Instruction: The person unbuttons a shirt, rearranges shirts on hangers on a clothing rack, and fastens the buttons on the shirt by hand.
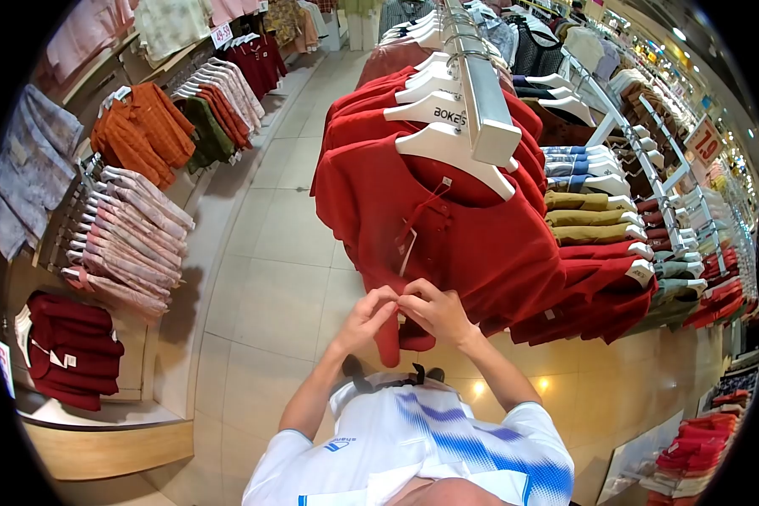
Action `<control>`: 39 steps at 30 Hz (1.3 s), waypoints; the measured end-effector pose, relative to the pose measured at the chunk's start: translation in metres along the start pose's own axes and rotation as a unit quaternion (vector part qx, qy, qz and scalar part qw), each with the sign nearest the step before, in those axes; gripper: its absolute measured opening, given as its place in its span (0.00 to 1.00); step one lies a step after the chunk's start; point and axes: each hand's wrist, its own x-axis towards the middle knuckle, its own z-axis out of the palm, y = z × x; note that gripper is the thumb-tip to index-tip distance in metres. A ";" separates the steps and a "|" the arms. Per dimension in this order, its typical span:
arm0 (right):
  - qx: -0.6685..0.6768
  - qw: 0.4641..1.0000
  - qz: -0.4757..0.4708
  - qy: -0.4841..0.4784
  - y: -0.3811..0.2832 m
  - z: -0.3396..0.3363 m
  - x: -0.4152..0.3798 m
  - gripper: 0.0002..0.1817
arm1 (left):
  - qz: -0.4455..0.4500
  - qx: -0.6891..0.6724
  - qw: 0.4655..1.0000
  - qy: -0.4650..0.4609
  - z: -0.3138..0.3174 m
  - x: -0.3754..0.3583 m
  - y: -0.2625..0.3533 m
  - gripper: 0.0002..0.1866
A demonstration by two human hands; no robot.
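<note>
A red shirt [472, 240] hangs on a white hanger [451, 152] at the front end of a metal rail [493, 139]. It has buttons down its front, a thin red tie at the neck and a white tag [408, 251]. My left hand [368, 316] is closed, its fingertips pinching the shirt's front low down. Beside it, my right hand [434, 308] pinches the same spot, the fingertips of both hands meeting. The exact bit of cloth or button between them is too small to make out. Part of the shirt hangs below my hands.
More red shirts [354, 126] hang close behind on the same rail. To the right, racks hold folded-over mustard garments [594, 218] and others. Along the left wall hang pink patterned shirts [135, 236] and an orange shirt [143, 131]. A tiled aisle [266, 228] runs between.
</note>
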 end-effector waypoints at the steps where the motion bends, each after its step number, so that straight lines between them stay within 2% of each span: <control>1: 0.017 1.000 0.004 0.006 0.002 0.002 -0.001 0.07 | 0.000 0.000 1.000 0.000 -0.001 0.001 0.004 0.06; 4: 0.039 0.999 0.004 0.010 0.010 0.008 -0.005 0.08 | -0.004 0.032 0.999 -0.025 -0.004 0.006 0.012 0.05; 6: 0.043 0.999 0.000 0.009 0.011 0.008 -0.005 0.09 | 0.085 0.242 0.966 -0.047 -0.007 0.010 0.009 0.05; 9: 0.046 0.999 0.014 -0.021 0.010 0.005 -0.004 0.09 | 0.104 0.275 0.955 -0.022 -0.002 0.012 0.002 0.05; 13: 0.104 0.993 0.026 0.038 0.011 0.007 0.001 0.09 | 0.072 0.245 0.967 0.000 0.002 0.012 0.006 0.05; 15: 0.134 0.988 0.037 0.061 0.011 0.008 0.001 0.11 | -0.014 0.173 0.984 0.027 0.004 0.011 0.008 0.05; 16: 0.174 0.978 0.090 0.070 0.011 0.009 -0.001 0.13 | -0.015 0.174 0.984 0.026 0.005 0.011 0.005 0.05; 17: 0.212 0.964 0.142 0.078 0.011 0.011 -0.004 0.16 | -0.012 0.138 0.988 0.063 0.006 0.011 0.001 0.06; 20: 0.235 0.950 0.179 0.100 0.024 0.026 -0.010 0.20 | 0.014 0.102 0.986 0.131 0.006 0.014 -0.012 0.06; 22: 0.255 0.947 0.160 0.111 0.031 0.033 -0.016 0.17 | 0.037 0.101 0.981 0.163 0.005 0.016 -0.010 0.06; 24: 0.213 0.952 0.213 0.058 0.031 0.034 -0.022 0.13 | -0.063 0.024 0.984 0.167 0.004 0.015 -0.004 0.06; 28: 0.223 0.947 0.224 0.057 0.029 0.029 -0.026 0.09 | -0.034 0.005 0.981 0.189 0.007 0.020 -0.004 0.05; 30: 0.166 0.962 0.206 0.066 0.030 0.026 -0.029 0.08 | -0.066 -0.039 0.975 0.208 0.006 0.021 -0.007 0.05; 32: 0.177 0.958 0.222 0.051 0.026 0.017 -0.032 0.08 | -0.058 -0.036 0.977 0.202 0.002 0.020 -0.008 0.05; 34: 0.186 0.952 0.239 0.035 0.016 0.004 -0.027 0.07 | -0.094 -0.043 0.976 0.193 -0.002 0.019 -0.016 0.06; 36: 0.171 0.963 0.194 0.078 0.006 -0.006 -0.018 0.06 | -0.120 -0.041 0.975 0.184 -0.002 0.020 -0.021 0.07; 37: 0.155 0.971 0.143 0.113 0.006 -0.005 -0.015 0.06 | -0.076 0.001 0.982 0.174 -0.003 0.022 -0.035 0.06; 38: 0.153 0.971 0.144 0.112 0.004 -0.007 -0.013 0.06 | -0.029 0.044 0.985 0.162 -0.003 0.023 -0.043 0.05; 39: 0.139 0.976 0.131 0.105 0.000 -0.010 -0.009 0.06 | -0.028 0.043 0.986 0.161 -0.001 0.023 -0.041 0.05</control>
